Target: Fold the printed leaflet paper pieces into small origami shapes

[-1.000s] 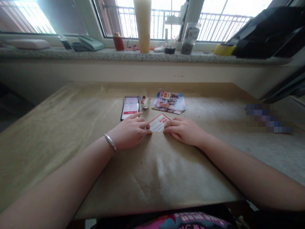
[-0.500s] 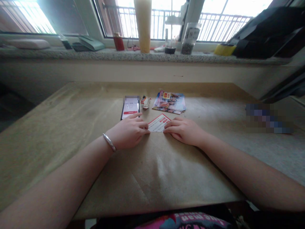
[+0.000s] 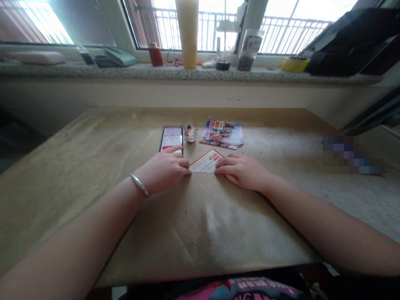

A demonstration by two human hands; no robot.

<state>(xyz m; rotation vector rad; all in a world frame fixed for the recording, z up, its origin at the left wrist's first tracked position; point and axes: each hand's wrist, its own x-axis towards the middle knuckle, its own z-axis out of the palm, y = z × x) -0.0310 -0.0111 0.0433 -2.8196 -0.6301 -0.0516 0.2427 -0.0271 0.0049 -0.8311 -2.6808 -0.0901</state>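
Observation:
A folded paper leaflet [image 3: 204, 162], white with red edging and printed lines, lies on the table between my hands, its near edge straight and its far corner pointed. My left hand [image 3: 165, 170], with a silver bangle at the wrist, has its thumb and fingers closed together at the leaflet's left corner. Its index finger reaches over the lower part of a phone [image 3: 171, 139] with a lit screen. My right hand [image 3: 242, 171] presses its closed fingers on the leaflet's right side, hiding that corner.
Behind the leaflet lies a stack of colourful printed flyers [image 3: 222, 133]. A crumpled wrapper [image 3: 190, 134] sits beside the phone. A blurred-out item [image 3: 351, 155] is at the table's right. Bottles and jars line the granite windowsill [image 3: 156, 73] beyond.
My left hand has slid slightly left along the leaflet's near edge, uncovering more of its left corner. My right hand has stayed in place.

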